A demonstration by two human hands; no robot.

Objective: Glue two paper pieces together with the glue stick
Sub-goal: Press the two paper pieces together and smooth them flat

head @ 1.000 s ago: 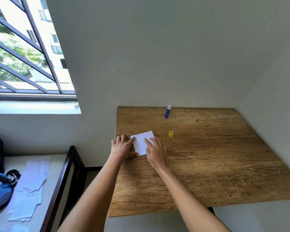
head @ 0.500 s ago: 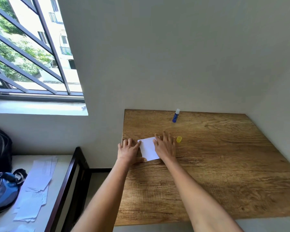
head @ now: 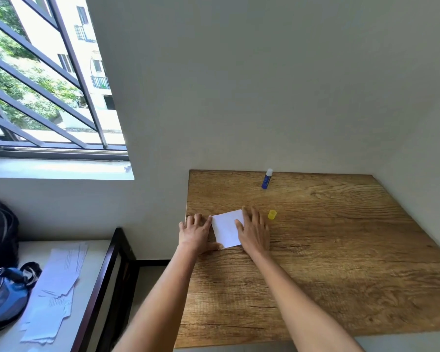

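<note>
A white square of paper (head: 226, 228) lies flat near the left edge of the wooden table (head: 328, 250). My left hand (head: 196, 233) rests flat at the paper's left edge, thumb at its near corner. My right hand (head: 253, 231) presses flat on the paper's right side with straight fingers. Whether one sheet or two lie there I cannot tell. The blue glue stick (head: 266, 179) stands uncapped at the table's far edge. Its yellow cap (head: 272, 214) sits just right of my right hand.
White walls close in the table at the back and right. To the left stands a lower white surface (head: 92, 252) with a dark frame, holding loose papers (head: 54, 288) and a blue bag (head: 3, 295). A barred window (head: 43, 85) is at the upper left.
My right hand slid from the paper's near middle to its right side and flattened. The left hand stayed at the left edge. The camera tilted slightly.
</note>
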